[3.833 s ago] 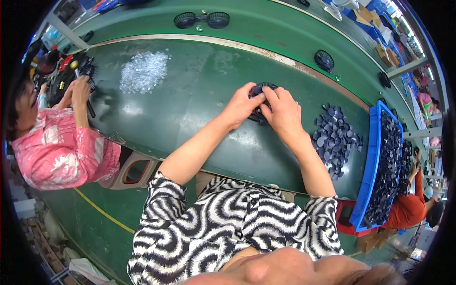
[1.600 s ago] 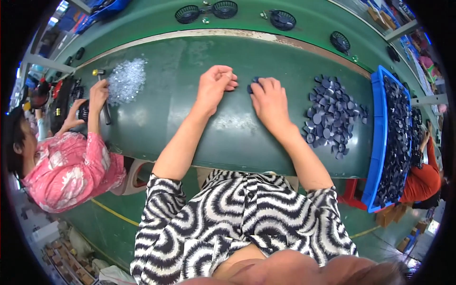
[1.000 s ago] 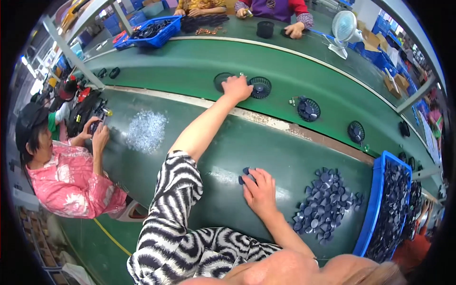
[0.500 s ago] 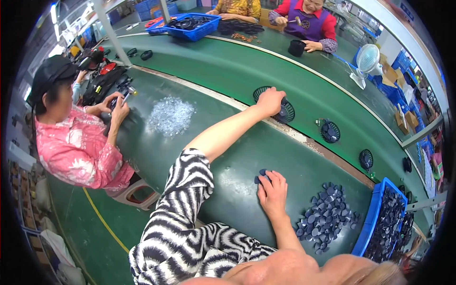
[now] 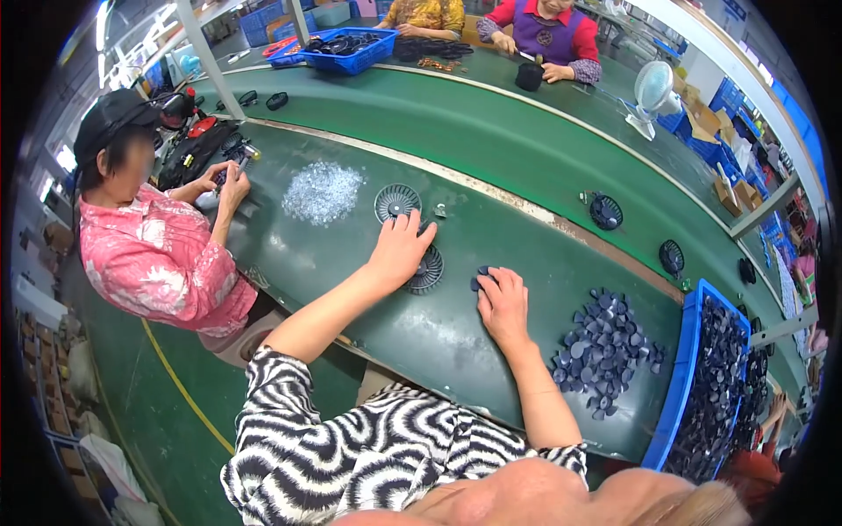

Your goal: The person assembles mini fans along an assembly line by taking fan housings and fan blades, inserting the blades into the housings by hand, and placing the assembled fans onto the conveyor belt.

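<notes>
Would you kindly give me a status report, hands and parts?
Left hand at two round black cages; right hand at small dark pieces; pile of dark pieces right of right hand.

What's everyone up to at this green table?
A person is handling small fan-like parts bare-handed. Their left hand lies over two round black slotted parts on the table; their right hand touches small dark pieces. A pile of similar pieces lies to the right, before a blue bin. At left, a co-worker in pink works near clear bits.
</notes>
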Motion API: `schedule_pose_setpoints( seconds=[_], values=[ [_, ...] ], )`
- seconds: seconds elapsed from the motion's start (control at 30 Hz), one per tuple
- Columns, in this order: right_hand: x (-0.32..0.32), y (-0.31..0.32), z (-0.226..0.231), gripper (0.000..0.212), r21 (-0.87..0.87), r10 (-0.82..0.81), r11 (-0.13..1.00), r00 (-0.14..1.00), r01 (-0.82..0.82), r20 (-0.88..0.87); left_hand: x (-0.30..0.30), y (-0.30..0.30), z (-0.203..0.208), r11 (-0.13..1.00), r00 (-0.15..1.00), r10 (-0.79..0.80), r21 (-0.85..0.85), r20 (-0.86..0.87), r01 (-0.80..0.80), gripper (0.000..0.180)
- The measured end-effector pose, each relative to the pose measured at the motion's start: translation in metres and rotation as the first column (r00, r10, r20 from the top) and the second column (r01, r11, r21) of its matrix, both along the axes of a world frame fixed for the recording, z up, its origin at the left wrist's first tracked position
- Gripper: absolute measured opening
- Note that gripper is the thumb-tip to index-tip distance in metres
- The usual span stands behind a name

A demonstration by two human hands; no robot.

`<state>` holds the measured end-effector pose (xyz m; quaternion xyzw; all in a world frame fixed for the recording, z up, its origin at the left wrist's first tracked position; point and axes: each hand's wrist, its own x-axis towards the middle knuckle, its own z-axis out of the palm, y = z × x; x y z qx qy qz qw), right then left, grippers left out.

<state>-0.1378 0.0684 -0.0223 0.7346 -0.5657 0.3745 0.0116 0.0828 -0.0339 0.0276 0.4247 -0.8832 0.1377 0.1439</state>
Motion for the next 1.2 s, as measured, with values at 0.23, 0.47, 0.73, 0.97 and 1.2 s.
schedule_pose_setpoints(
  seconds=[0.23, 0.47, 0.73, 0.97, 1.2],
  values=[
    [-0.008, 0.009, 0.014, 0.035, 0.158, 0.007, 0.987, 0.987, 0.019, -0.163, -0.028, -0.005, 0.009, 0.808, 0.807, -0.562, 0.328, 0.180, 0.490, 0.023],
    [-0.034, 0.029, 0.050, 0.034, 0.460, 0.122, 0.888, 0.973, -0.020, -0.194, -0.039, -0.045, 0.012, 0.739, 0.780, -0.615, 0.427, 0.114, 0.521, 0.017],
    [-0.040, 0.049, 0.056, 0.022, 0.372, -0.072, 0.895, 0.902, 0.247, -0.427, -0.061, -0.016, -0.004, 0.339, 0.272, 0.545, 0.504, -0.793, 0.794, 0.031],
    [-0.039, 0.061, 0.057, 0.031, 0.322, -0.063, 0.927, 0.928, 0.191, -0.368, -0.055, 0.000, -0.040, 0.083, 0.172, 0.792, 0.382, -0.586, 0.920, 0.033],
    [-0.020, 0.049, 0.076, 0.043, 0.507, 0.178, 0.857, 0.876, 0.086, -0.449, -0.052, 0.001, -0.030, -0.021, 0.133, 0.787, 0.190, -0.603, 0.982, 0.029]
  ],
)
